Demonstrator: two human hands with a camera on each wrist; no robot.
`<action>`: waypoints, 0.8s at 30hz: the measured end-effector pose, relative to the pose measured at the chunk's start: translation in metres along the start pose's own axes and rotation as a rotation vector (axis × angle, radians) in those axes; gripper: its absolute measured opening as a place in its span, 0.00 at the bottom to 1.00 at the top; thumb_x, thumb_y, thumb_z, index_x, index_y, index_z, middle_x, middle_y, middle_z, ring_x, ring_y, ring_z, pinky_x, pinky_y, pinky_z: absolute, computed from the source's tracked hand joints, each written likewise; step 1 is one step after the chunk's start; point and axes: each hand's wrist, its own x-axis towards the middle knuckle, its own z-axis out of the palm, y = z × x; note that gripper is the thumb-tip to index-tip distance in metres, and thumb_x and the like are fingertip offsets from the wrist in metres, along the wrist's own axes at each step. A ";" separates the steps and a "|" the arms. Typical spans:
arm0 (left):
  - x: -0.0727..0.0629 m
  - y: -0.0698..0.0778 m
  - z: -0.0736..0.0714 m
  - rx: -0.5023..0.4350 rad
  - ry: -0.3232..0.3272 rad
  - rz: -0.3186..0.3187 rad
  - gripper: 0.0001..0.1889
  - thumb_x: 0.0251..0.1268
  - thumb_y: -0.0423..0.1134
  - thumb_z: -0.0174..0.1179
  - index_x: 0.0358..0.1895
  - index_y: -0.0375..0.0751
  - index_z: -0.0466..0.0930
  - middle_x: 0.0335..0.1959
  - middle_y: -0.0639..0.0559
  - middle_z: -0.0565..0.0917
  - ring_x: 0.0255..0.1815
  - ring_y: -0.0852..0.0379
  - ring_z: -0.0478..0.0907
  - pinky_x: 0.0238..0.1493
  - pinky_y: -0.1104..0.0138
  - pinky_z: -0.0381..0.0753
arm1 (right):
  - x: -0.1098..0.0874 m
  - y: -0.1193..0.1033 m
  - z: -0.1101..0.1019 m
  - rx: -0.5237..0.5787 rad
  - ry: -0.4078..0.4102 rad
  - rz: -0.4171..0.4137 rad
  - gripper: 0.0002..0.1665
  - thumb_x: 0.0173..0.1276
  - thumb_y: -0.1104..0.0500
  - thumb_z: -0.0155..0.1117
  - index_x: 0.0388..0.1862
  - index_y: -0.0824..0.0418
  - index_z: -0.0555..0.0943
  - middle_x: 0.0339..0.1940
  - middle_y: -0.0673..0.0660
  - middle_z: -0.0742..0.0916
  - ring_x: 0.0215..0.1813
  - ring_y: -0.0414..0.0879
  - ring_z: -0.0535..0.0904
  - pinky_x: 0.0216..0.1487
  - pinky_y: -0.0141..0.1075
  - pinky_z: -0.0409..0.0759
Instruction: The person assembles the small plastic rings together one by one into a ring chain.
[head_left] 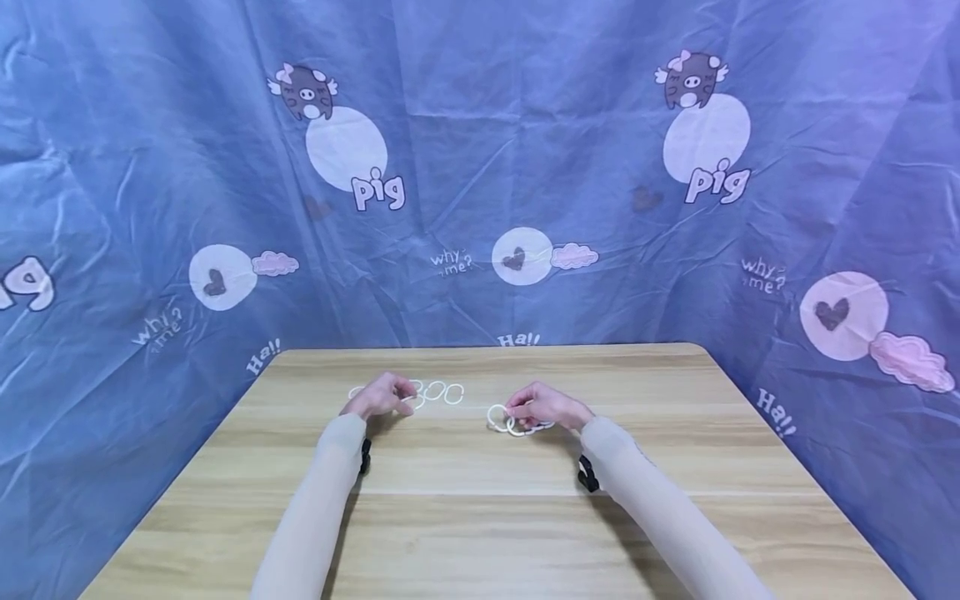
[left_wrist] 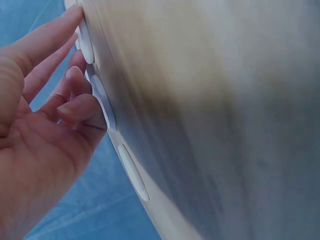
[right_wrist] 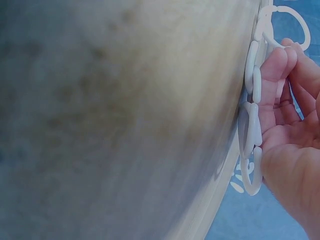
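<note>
Near the table's far side, my left hand (head_left: 381, 395) reaches over several loose white plastic rings (head_left: 453, 394). Its thumb and forefinger are spread about one of them, at the table surface; the left wrist view shows the other fingers loosely bent beside more white rings (left_wrist: 133, 172). To the right, my right hand (head_left: 546, 405) pinches a white ring (right_wrist: 295, 22) between thumb and fingertips, holding it raised. That ring is linked to a short chain of white rings (right_wrist: 250, 130), which trails under the palm along the table. Part of the chain is hidden by the hand.
The wood-grain table (head_left: 465, 517) ends at a far edge against a blue printed cloth (head_left: 465, 167), which also hangs at both sides. Another white ring (head_left: 354, 392) lies partly hidden behind the left hand. Dark straps (head_left: 588, 473) sit at both wrists.
</note>
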 end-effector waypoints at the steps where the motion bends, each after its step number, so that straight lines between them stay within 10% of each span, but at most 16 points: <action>1: 0.000 0.001 -0.001 0.001 -0.003 0.002 0.17 0.48 0.24 0.70 0.45 0.32 0.82 0.40 0.43 0.82 0.41 0.54 0.75 0.44 0.68 0.75 | 0.000 0.000 0.000 -0.002 0.001 -0.007 0.13 0.69 0.65 0.61 0.47 0.74 0.81 0.27 0.53 0.85 0.25 0.38 0.75 0.27 0.25 0.76; 24: -0.005 0.004 -0.005 -0.007 -0.127 0.043 0.23 0.47 0.23 0.69 0.50 0.29 0.77 0.37 0.39 0.80 0.35 0.57 0.72 0.38 0.71 0.73 | 0.003 -0.001 -0.001 -0.010 -0.024 -0.014 0.13 0.71 0.65 0.59 0.48 0.74 0.80 0.27 0.51 0.83 0.25 0.38 0.75 0.27 0.25 0.76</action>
